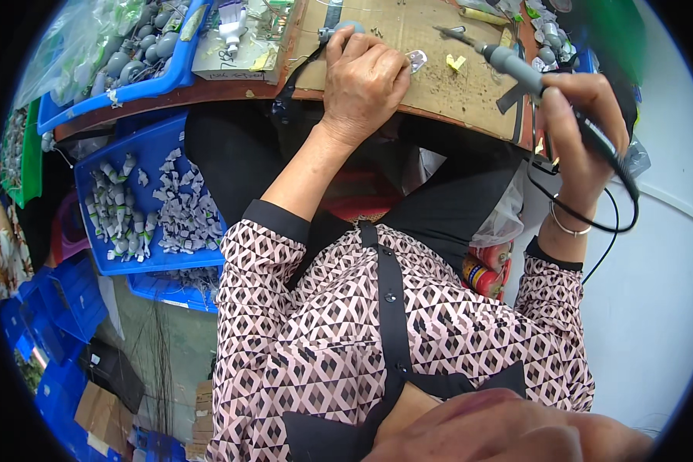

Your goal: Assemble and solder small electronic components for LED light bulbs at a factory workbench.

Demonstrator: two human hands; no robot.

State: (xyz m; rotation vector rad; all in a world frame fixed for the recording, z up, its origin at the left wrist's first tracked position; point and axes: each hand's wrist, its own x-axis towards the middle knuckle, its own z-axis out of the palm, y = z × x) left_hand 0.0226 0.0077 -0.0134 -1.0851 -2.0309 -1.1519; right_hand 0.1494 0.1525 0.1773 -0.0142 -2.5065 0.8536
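Note:
My left hand (pixel 366 85) rests on the cardboard-covered bench top with its fingers curled. A small grey-blue round part (pixel 350 28) shows past its fingertips and appears gripped there; the fingers hide most of it. Beside the thumb side of that hand lies a small white piece with holes (pixel 417 61). In my right hand (pixel 585 123) is a soldering iron (pixel 516 69) with a grey grip, its dark tip pointing left above the bench. The iron's black cord loops down around my right wrist.
Yellow scraps (pixel 455 64) and dark crumbs lie on the cardboard (pixel 393 81). A blue tray (pixel 115 104) of grey round parts stands at the left, next to a box (pixel 235 65). Lower left, another blue tray (pixel 150 264) holds small white-and-grey pieces. A wall is at the right.

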